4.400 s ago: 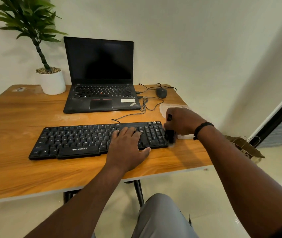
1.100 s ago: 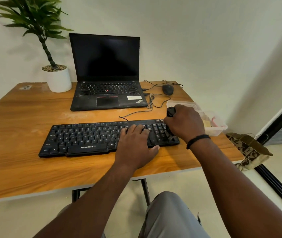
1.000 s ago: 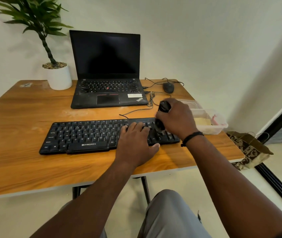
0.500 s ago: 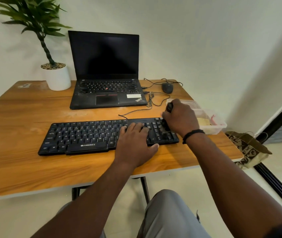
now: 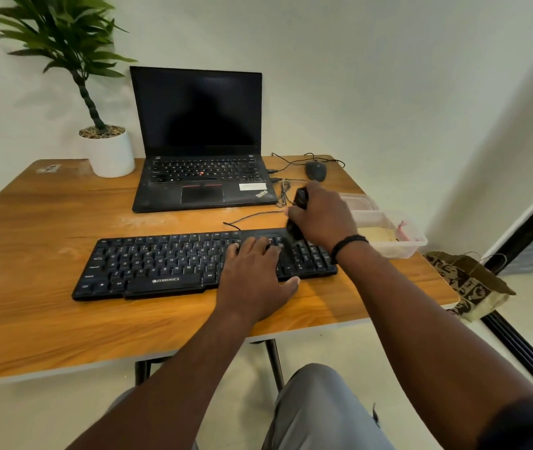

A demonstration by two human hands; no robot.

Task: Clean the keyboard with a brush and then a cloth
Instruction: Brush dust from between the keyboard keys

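Black keyboard [image 5: 174,261], ZEBRONICS printed on its front edge, lies flat on the wooden table [image 5: 31,241], nearer the front edge, long side running left to right. Its cable [image 5: 252,216] leaves the back edge and runs toward the laptop [image 5: 200,147]. Black brush [image 5: 298,216] stands tilted over the right part of the keyboard, lower end on or just above the top rows left of the number pad; contact cannot be confirmed, the end is blurred. Right hand [image 5: 323,216] grips the brush, fingers curled round the handle, top of the handle projecting above the thumb side; a black band sits on that wrist. Left hand [image 5: 255,274] rests flat on the keyboard's right-centre, fingers straight and slightly spread over the keys, thumb off the front edge on the table, holding nothing. Just right of the keyboard, at the table's right edge, 1 clear plastic container [image 5: 388,232] with something pale yellow and something pink inside; not identifiable. Laptop is open behind the keyboard, screen dark. Dark mouse [image 5: 316,170] with cord sits right of the laptop. White pot with green plant [image 5: 107,151] stands left of the laptop, at the back. Patterned paper bag [image 5: 469,284] on the floor beyond the table's right side.
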